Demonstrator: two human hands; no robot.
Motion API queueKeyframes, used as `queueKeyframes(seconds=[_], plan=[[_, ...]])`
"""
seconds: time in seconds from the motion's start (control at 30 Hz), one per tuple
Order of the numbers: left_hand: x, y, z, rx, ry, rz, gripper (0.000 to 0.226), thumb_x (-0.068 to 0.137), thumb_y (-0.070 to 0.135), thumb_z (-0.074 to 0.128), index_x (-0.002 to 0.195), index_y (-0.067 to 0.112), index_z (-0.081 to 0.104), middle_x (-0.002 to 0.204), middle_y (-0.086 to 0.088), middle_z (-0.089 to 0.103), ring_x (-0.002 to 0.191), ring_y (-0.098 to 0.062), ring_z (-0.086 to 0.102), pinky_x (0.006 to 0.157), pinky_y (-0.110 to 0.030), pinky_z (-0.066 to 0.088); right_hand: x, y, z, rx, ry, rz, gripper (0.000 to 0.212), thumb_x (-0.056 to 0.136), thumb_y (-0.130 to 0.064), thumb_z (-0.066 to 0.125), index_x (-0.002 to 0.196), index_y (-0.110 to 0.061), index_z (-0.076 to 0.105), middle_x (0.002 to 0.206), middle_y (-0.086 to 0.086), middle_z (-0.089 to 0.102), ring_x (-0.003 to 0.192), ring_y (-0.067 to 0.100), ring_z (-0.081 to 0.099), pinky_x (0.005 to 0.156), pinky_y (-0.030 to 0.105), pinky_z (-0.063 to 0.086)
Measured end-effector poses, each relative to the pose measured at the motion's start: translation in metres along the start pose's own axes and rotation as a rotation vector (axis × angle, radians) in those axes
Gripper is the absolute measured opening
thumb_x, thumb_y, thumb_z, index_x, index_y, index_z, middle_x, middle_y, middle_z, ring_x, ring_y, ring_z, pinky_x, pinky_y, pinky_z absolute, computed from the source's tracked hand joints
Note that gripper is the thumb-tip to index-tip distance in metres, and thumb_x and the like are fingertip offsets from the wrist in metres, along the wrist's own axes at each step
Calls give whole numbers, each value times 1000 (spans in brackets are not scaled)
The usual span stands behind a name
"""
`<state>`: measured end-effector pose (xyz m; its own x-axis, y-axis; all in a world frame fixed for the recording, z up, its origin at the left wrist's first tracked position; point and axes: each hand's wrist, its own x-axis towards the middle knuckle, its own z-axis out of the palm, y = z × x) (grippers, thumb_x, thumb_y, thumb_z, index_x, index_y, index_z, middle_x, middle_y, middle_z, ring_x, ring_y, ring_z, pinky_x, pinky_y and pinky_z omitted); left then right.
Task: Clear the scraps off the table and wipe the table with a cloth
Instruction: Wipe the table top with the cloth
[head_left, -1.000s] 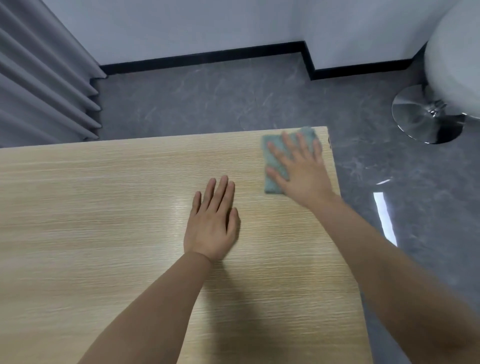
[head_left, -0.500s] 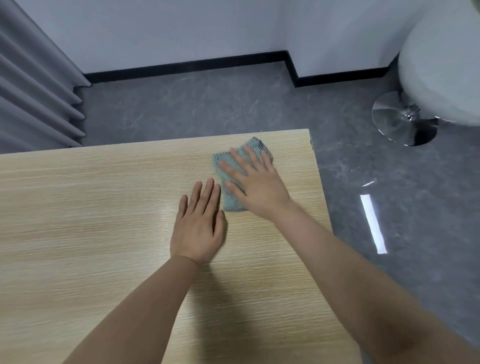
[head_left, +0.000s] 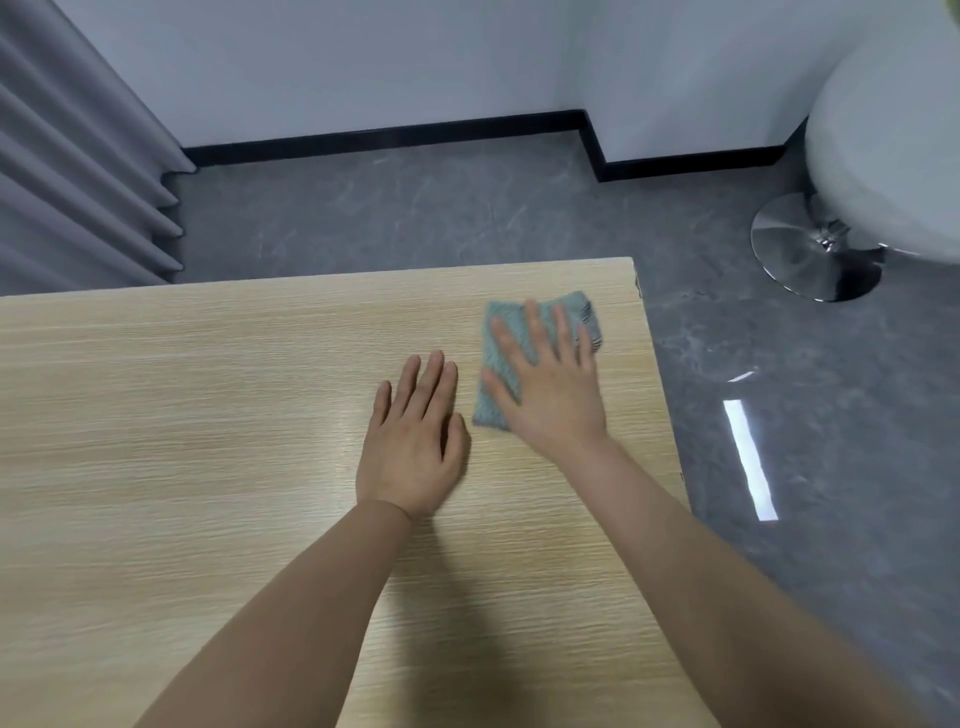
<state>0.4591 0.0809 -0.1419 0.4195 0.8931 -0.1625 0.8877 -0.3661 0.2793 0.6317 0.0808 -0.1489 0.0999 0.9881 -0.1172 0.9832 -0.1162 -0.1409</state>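
The cloth (head_left: 498, 364), teal and waffle-textured, lies flat on the worktop (head_left: 182, 415) near its far right corner. The right hand (head_left: 550, 395) presses on the cloth, fingers straight and spread. Just left of the cloth, the left hand (head_left: 413, 452) rests flat on the wood, fingers straight and together. No writing shows on the cloth.

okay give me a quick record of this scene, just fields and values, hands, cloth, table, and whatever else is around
left hand: flat on the table, fingers straight, holding nothing
right hand: pressing flat on the cloth, fingers spread
cloth: teal, folded, near the table's far right corner
table: light wood grain, no scraps visible
stool: white seat, chrome base, on the floor to the right
curtain: grey, far left
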Motion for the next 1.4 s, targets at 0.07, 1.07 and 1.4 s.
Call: queueKeyframes(seconds=[0.07,1.07,1.4], plan=[[-1,0,0,10,3,3,63,90,43,3,150,25,2,156,12,-7,143,-6,-16,119,-35,-6,-18,-6,3,-20,-32,-157,61,93,-63,11,148,-39,1,159,0,-4,145,24,-12,117,46,-7],[-2,0,0,-17,32,4,59,94,38,16,151,26,9,158,11,0,143,-5,-12,118,-32,-8,-8,72,-5,85,18,218,60,94,-60,12,149,-36,5,159,-1,-2,146,23,-8,119,42,-2],[-1,0,1,-8,41,7,61,92,39,14,151,23,11,158,10,2,144,-6,-9,118,-33,-6,-80,-13,13,15,-8,-120,60,96,-57,17,149,-30,12,158,6,9,146,28,0,117,46,3]])
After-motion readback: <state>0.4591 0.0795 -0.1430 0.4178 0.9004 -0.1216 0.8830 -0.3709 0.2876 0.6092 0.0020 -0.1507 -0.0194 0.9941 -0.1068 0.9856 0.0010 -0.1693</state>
